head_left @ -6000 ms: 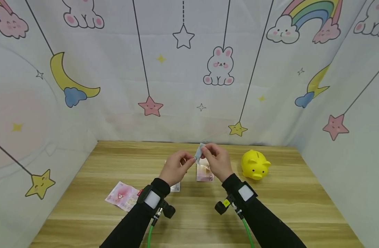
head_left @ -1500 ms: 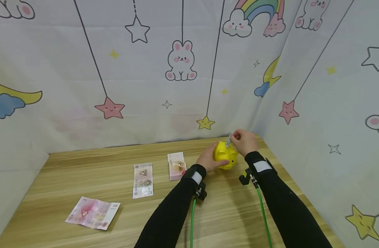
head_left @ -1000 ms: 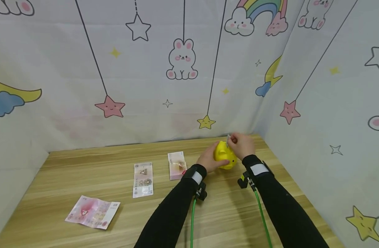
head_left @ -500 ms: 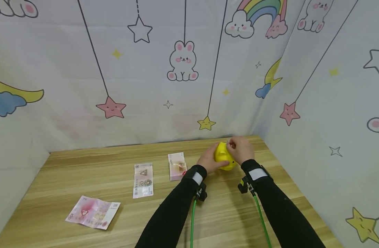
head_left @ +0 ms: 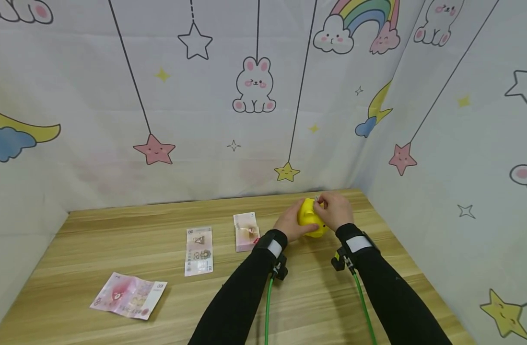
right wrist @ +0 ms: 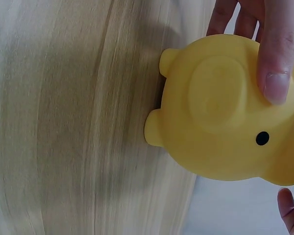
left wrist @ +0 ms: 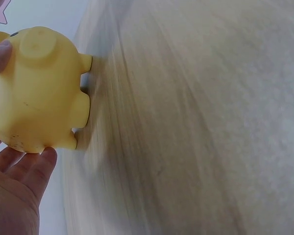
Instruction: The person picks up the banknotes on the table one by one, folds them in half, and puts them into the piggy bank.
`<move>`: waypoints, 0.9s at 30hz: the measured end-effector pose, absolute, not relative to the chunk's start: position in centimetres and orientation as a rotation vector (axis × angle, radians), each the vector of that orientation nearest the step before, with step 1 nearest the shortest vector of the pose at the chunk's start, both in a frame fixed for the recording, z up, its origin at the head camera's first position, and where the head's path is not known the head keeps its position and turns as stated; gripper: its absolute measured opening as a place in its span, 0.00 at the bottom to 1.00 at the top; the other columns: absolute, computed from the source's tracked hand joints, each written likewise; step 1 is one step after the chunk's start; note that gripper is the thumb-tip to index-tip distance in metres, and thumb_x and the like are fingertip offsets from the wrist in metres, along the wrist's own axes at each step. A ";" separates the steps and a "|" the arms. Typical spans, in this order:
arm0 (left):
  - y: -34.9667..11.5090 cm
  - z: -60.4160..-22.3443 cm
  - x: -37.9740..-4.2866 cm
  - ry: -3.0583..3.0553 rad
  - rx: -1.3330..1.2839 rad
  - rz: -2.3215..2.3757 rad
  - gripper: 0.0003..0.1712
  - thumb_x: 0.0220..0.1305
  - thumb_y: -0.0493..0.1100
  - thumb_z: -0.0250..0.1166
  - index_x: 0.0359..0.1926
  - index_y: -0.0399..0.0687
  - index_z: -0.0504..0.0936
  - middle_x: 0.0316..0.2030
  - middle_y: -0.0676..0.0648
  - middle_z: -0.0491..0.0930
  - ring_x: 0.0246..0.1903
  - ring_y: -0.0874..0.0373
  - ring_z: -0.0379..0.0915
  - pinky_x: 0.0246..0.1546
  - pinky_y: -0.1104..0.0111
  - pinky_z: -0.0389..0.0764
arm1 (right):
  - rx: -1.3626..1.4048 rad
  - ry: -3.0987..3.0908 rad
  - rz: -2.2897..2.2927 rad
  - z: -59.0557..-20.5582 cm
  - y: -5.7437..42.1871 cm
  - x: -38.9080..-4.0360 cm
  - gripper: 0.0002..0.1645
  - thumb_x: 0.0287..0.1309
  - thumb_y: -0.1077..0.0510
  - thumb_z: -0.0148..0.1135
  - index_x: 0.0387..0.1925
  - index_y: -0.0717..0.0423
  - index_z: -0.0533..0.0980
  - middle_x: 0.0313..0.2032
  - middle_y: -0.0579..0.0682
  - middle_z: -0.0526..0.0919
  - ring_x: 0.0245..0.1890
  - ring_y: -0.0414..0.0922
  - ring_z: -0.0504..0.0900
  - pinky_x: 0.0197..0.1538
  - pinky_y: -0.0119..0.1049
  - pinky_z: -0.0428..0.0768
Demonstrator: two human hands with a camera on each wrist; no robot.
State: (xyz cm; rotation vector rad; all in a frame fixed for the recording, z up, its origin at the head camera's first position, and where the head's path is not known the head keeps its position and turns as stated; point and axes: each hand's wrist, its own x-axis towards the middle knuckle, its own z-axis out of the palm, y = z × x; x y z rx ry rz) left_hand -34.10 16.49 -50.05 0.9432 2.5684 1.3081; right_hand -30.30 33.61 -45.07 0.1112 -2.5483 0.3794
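A yellow piggy bank (head_left: 307,216) stands on its feet near the back right of the wooden table. My left hand (head_left: 290,223) grips it from the left, with the thumb across the front and the fingers (left wrist: 36,171) round the rear. My right hand (head_left: 336,211) is at the top of the bank, where thumb and fingers pinch a folded banknote (head_left: 317,198). Just a small pale tip of the note shows; the slot is hidden behind that hand. In the right wrist view the bank's snout (right wrist: 217,93) and one eye face the camera.
Three banknotes lie flat to the left: a pink one (head_left: 129,295) near the front, a pale one (head_left: 199,251) in the middle, and a pinkish folded one (head_left: 246,232) beside my left sleeve. A patterned white cloth wall (head_left: 203,187) borders the table.
Six seconds ago both hands held the folded note in the air. Since then the left has taken hold of the bank, and the right has moved the note down at its top; less shows.
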 end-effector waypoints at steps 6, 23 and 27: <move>16.5 -50.2 -34.3 2.550 0.947 1.328 0.52 0.68 0.61 0.74 0.83 0.51 0.60 0.71 0.44 0.75 0.60 0.49 0.76 0.63 0.57 0.78 | 0.078 -2.579 0.402 -44.9 33.6 -30.3 0.12 0.65 0.56 0.71 0.28 0.58 0.80 0.22 0.50 0.74 0.26 0.51 0.73 0.33 0.42 0.69; 16.3 -49.4 -33.8 2.557 0.922 1.296 0.51 0.69 0.60 0.73 0.83 0.51 0.59 0.70 0.44 0.75 0.60 0.49 0.76 0.63 0.58 0.78 | 0.136 -2.542 0.395 -44.9 33.7 -30.7 0.14 0.67 0.60 0.69 0.25 0.60 0.79 0.21 0.52 0.75 0.24 0.51 0.73 0.31 0.43 0.70; 16.3 -49.3 -33.7 2.556 0.920 1.286 0.51 0.70 0.60 0.73 0.84 0.50 0.59 0.71 0.44 0.75 0.60 0.49 0.76 0.63 0.57 0.78 | 0.150 -2.542 0.379 -44.9 33.7 -30.7 0.14 0.66 0.60 0.69 0.25 0.59 0.79 0.21 0.51 0.75 0.23 0.51 0.73 0.31 0.42 0.70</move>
